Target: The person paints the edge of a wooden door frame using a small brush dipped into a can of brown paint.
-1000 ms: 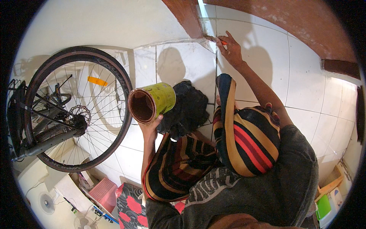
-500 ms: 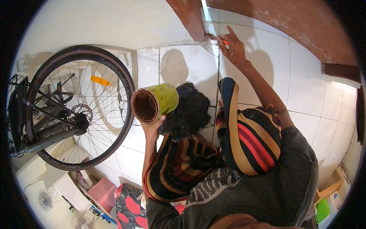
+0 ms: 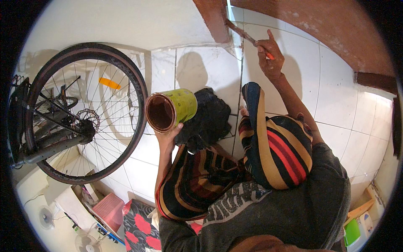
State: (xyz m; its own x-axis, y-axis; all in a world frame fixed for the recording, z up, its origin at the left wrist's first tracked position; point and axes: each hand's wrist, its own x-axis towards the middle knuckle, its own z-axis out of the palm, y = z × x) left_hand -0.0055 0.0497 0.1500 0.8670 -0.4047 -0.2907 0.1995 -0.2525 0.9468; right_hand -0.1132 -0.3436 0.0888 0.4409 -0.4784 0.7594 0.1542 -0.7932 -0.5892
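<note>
A yellow-green paint can [image 3: 183,104] lies tilted in my left hand [image 3: 168,136], its open mouth turned toward the bicycle wheel. Brown paint coats the inside and the rim. My right hand [image 3: 272,59] is closed round the handle of a thin paintbrush [image 3: 248,38], whose orange end shows below the fingers. The far end of the brush meets the edge of a brown wooden door frame [image 3: 215,21]. Beneath and beside the can, a crumpled black plastic bag [image 3: 212,119] spreads over the white tiles.
A bicycle wheel [image 3: 140,126] with an orange reflector stands close to the left of the can. A brown door panel [image 3: 336,29] spans the upper right. Behind lie a pink basket [image 3: 110,210], a fan [image 3: 46,217] and a green item [image 3: 352,232].
My right hand has shifted right and slightly down, while the brush tip moved up along the door frame, showing more of the brush. The can stays nearly in place.
</note>
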